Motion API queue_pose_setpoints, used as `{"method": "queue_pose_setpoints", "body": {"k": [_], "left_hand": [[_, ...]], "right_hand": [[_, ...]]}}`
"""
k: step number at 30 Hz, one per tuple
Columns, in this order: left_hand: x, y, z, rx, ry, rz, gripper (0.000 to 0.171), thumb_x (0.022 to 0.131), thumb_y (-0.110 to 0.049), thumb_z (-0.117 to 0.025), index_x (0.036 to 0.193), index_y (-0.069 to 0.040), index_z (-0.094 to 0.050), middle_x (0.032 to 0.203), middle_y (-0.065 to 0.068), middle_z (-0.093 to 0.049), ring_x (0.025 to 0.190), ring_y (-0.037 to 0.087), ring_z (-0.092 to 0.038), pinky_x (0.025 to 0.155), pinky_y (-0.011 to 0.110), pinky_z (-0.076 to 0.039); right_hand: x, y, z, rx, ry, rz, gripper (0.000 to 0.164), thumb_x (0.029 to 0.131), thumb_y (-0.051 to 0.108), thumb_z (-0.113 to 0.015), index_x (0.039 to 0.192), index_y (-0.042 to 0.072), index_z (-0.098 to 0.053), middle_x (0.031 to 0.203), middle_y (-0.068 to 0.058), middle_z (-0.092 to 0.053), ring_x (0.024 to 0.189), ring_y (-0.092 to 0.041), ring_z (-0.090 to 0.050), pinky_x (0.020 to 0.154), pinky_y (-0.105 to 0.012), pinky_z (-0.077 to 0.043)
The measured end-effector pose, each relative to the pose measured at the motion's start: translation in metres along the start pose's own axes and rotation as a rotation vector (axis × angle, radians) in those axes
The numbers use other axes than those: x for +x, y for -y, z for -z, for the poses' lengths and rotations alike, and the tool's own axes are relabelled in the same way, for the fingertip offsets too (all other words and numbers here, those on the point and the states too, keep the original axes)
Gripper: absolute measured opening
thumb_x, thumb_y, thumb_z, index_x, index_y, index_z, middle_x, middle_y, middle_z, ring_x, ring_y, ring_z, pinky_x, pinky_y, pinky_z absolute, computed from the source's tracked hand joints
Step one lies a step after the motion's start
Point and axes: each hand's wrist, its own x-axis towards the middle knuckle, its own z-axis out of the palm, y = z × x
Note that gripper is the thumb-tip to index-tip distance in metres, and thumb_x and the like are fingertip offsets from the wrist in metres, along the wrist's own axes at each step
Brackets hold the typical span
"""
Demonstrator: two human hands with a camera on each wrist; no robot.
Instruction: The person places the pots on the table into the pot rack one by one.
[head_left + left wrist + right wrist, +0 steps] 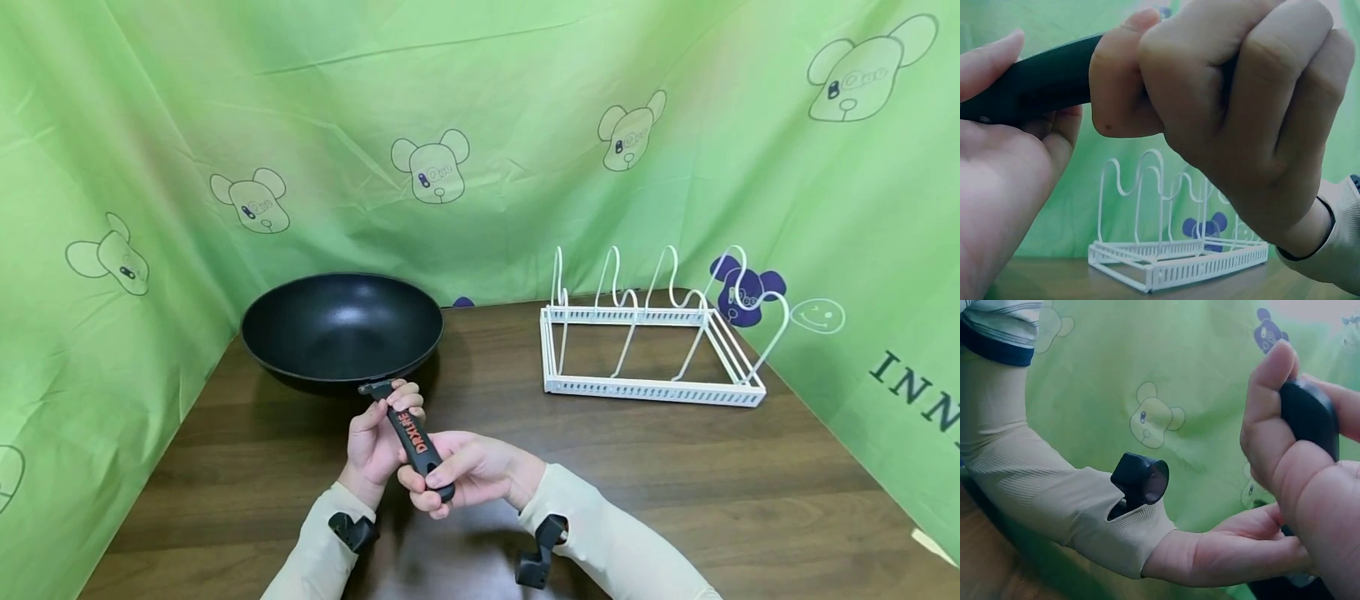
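A black wok (341,325) is at the back left over the brown table, its open side up and its handle pointing toward me. My left hand (371,446) grips the dark handle (412,437) near the pan, thumb on one side and fingers on the other. At the handle's free end, my right hand (480,468) pinches it between thumb and curled fingers. Orange lettering shows on the handle between the two hands. The left wrist view has the handle (1047,81) lying across both hands; in the right wrist view its rounded end (1310,412) shows within the fingers.
To the right on the table (465,358) stands a white rack (652,390) with several curved wire dividers. A green curtain (495,100) printed with bear heads hangs behind and along both sides. Dark camera mounts (542,552) sit on the sleeved wrists.
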Motion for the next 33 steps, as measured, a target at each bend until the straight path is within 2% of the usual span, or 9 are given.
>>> {"method": "queue_pose_setpoints", "body": {"k": [3, 10, 17, 23, 26, 30, 33], "left_hand": [[0.005, 0.002, -0.005, 0.07, 0.026, 0.018, 0.02, 0.099, 0.004, -0.05, 0.114, -0.002, -0.04, 0.1, 0.009, -0.048, 0.097, 0.022, -0.05, 0.096, 0.032, -0.04], [0.016, 0.002, -0.016, 0.337, 0.048, 0.016, 0.021, 0.1, 0.002, -0.051, 0.116, -0.003, -0.038, 0.103, 0.006, -0.048, 0.098, 0.018, -0.05, 0.095, 0.03, -0.04], [0.026, 0.001, -0.021, 0.44, 0.019, 0.032, 0.018, 0.101, 0.001, -0.05, 0.113, -0.004, -0.037, 0.1, 0.005, -0.046, 0.096, 0.017, -0.05, 0.095, 0.029, -0.042], [0.033, -0.001, -0.021, 0.505, -0.004, 0.034, 0.018, 0.1, 0.002, -0.05, 0.113, -0.004, -0.039, 0.098, 0.004, -0.05, 0.094, 0.016, -0.051, 0.094, 0.029, -0.043], [0.038, 0.0, -0.022, 0.526, 0.007, 0.032, 0.018, 0.1, 0.002, -0.05, 0.113, -0.004, -0.039, 0.097, 0.003, -0.051, 0.094, 0.015, -0.052, 0.093, 0.029, -0.043], [0.045, 0.001, -0.021, 0.574, 0.006, 0.018, 0.019, 0.099, 0.002, -0.052, 0.111, -0.004, -0.039, 0.095, 0.003, -0.049, 0.092, 0.015, -0.05, 0.09, 0.027, -0.043], [0.049, 0.001, -0.02, 0.616, -0.003, 0.01, 0.017, 0.099, 0.001, -0.054, 0.109, -0.005, -0.041, 0.093, 0.002, -0.049, 0.09, 0.014, -0.05, 0.089, 0.027, -0.043]], "right_hand": [[-0.004, 0.002, -0.001, -0.011, 0.05, 0.008, 0.034, 0.097, 0.018, -0.063, 0.121, 0.02, -0.041, 0.097, 0.004, -0.049, 0.077, -0.011, -0.049, 0.068, -0.021, -0.041], [-0.011, 0.01, -0.004, -0.037, 0.133, 0.038, 0.034, 0.097, 0.018, -0.062, 0.122, 0.023, -0.04, 0.094, 0.006, -0.047, 0.074, -0.009, -0.047, 0.064, -0.02, -0.04], [-0.014, 0.015, -0.002, -0.052, 0.145, 0.058, 0.034, 0.096, 0.018, -0.062, 0.123, 0.023, -0.043, 0.093, 0.005, -0.048, 0.075, -0.009, -0.049, 0.065, -0.021, -0.042], [-0.018, 0.019, 0.001, -0.052, 0.097, 0.055, 0.034, 0.095, 0.016, -0.063, 0.122, 0.023, -0.044, 0.093, 0.004, -0.049, 0.076, -0.01, -0.05, 0.067, -0.023, -0.042], [-0.021, 0.022, -0.002, -0.068, 0.063, 0.07, 0.031, 0.096, 0.01, -0.056, 0.123, 0.021, -0.044, 0.093, 0.003, -0.052, 0.076, -0.011, -0.053, 0.069, -0.024, -0.045], [-0.024, 0.027, -0.009, -0.088, -0.021, 0.104, 0.029, 0.096, 0.007, -0.052, 0.121, 0.017, -0.044, 0.088, 0.001, -0.054, 0.071, -0.01, -0.057, 0.067, -0.024, -0.05], [-0.025, 0.029, -0.012, -0.085, -0.101, 0.117, 0.023, 0.097, 0.012, -0.055, 0.118, 0.014, -0.045, 0.083, 0.001, -0.055, 0.067, -0.01, -0.057, 0.062, -0.024, -0.05]]}}
